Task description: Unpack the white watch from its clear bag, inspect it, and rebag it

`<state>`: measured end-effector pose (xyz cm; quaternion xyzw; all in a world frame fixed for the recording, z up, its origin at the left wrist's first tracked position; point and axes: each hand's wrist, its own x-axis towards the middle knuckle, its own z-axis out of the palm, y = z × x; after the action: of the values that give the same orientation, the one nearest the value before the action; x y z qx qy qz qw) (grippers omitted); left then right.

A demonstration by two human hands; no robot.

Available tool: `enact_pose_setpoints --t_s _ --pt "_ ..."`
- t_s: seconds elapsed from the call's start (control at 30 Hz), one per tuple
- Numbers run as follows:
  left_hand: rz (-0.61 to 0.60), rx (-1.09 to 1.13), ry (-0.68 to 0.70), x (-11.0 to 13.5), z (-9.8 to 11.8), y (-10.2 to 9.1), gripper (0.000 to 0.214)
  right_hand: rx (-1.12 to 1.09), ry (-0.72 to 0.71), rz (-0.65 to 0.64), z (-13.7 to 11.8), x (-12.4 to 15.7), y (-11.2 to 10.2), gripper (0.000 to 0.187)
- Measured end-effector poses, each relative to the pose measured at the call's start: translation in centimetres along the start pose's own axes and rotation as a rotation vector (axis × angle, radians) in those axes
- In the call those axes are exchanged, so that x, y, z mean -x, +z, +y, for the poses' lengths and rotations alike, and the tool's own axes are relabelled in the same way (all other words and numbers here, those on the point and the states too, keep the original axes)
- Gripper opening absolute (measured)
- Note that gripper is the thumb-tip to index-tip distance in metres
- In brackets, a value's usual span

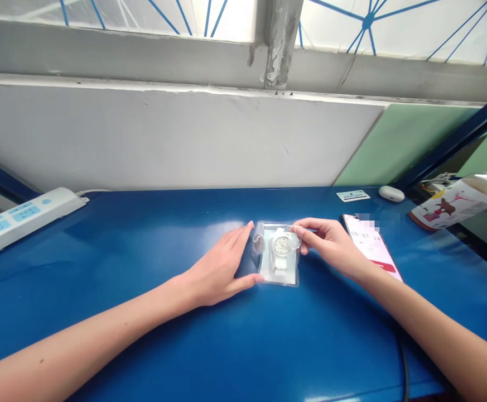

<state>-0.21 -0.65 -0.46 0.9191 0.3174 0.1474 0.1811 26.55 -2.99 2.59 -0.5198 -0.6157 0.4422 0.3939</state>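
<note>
Far to the left of the clear pouch [279,274], a white power strip [21,216] with pale blue sockets lies at the edge of the blue table [143,312], with a dark cord looped over its near end. The left hand [222,268] rests just left of the pouch, open and flat with the fingers straight and together. Its fingertips touch the pouch's upper left edge and its thumb lies against the lower left corner. The pouch lies flat on the table between the two hands. Inside it is a white watch [282,246], face up, with its strap running toward the person. The right hand [331,245] comes in from the right of the pouch with bent fingers, thumb and forefinger pinched on the upper right corner. Just right of the pouch, partly under that hand, a phone [375,248] lies screen up and shows timer digits. Beyond it, further right and back from the pouch, sit a small white card [352,195] and a white oval case [391,194]. Far right of the pouch, a bottle [456,204] with a printed label is tilted on its side.
</note>
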Motion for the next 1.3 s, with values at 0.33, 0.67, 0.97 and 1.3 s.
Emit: enact_pose_setpoints --t_s 0.33,0.67,0.97,1.3 --pt "-0.005 0.022 0.034 0.0 0.0 -0.1 0.114 0.026 -0.009 -0.074 2.1 -0.4 1.1 0.031" --pt "-0.049 -0.034 0.042 -0.4 0.2 -0.3 0.092 0.706 -0.365 -0.118 1.8 0.8 0.2 0.055" --pt "-0.199 -0.207 -0.061 -0.2 0.8 -1.5 0.091 0.854 -0.296 -0.423 2.5 0.5 -0.4 0.098" --pt "-0.146 -0.155 -0.096 -0.6 -0.9 -1.0 0.101 0.891 -0.250 -0.397 2.0 0.5 -0.7 0.089"
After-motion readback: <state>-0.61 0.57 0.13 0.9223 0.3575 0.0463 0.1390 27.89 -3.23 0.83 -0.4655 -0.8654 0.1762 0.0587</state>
